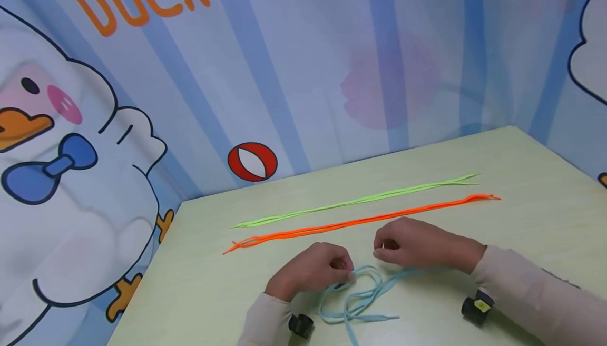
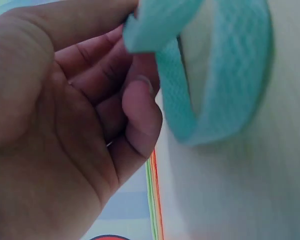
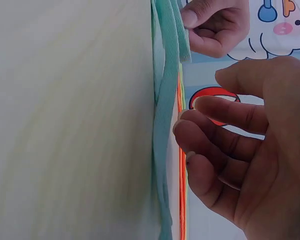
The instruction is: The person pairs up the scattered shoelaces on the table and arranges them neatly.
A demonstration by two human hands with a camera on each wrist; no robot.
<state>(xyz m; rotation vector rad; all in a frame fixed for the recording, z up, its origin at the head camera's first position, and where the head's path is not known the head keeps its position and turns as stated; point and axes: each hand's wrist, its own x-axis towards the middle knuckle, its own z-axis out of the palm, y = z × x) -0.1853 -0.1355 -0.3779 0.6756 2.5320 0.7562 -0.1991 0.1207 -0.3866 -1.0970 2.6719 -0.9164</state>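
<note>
While the left hand [image 1: 313,268] is pinching a pale turquoise, flat woven fabric lace [image 2: 237,85] between its thumb and index finger, the right hand [image 1: 417,243] is hovering just beside it with loosely curled, released fingers and is holding nothing. The turquoise lace is lying mostly on the pale, faintly grained table [image 1: 189,283], nearer to the wearer than the other laces. It is forming loose, overlapping loops beside the left hand, and one section is rising to the pinching fingertips. One narrow end is pointing right across the table, one strand is running toward the near side, and another is extending to the right, passing below the right hand.

Beyond both hands, a bright orange, doubled, slender lace [image 1: 360,221] is lying stretched out across the table. Behind it, a neon yellow-green, doubled, slender lace [image 1: 360,200] is running roughly parallel, apart from the orange one. Each wrist is carrying a small black device, the left unit [image 1: 301,326] and the right unit [image 1: 477,308] both sitting at the cuffs of light beige sleeves. A blue-striped printed backdrop [image 1: 308,72] is standing behind the table, displaying a white cartoon duck [image 1: 71,262] at the left.
</note>
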